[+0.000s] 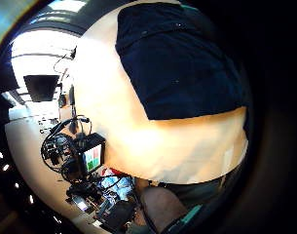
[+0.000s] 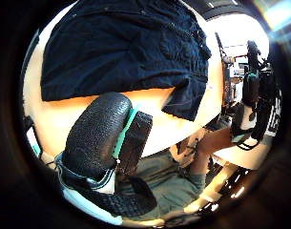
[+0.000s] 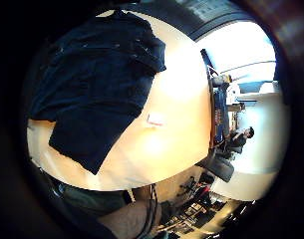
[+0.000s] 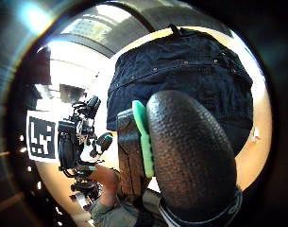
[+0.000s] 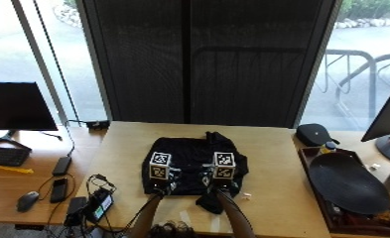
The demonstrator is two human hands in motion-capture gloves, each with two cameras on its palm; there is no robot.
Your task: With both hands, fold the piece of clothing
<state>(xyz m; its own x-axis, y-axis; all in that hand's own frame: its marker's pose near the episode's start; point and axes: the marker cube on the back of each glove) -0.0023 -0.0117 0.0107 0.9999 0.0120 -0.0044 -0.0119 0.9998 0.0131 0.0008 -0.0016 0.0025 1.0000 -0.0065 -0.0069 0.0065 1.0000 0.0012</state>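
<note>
We are holding the left hand and right hand above the garment's near edge; we cannot tell their finger positions. The dark garment is lying on the table. No writing is showing legibly.

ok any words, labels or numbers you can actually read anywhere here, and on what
None can be read.
White slip on the table beside the dark garment: any print too small to read.
Small lit screen of the device at the table's edge: red and green patches only, no legible text.
Black-and-white square sign: a coded pattern, not letters.
</note>
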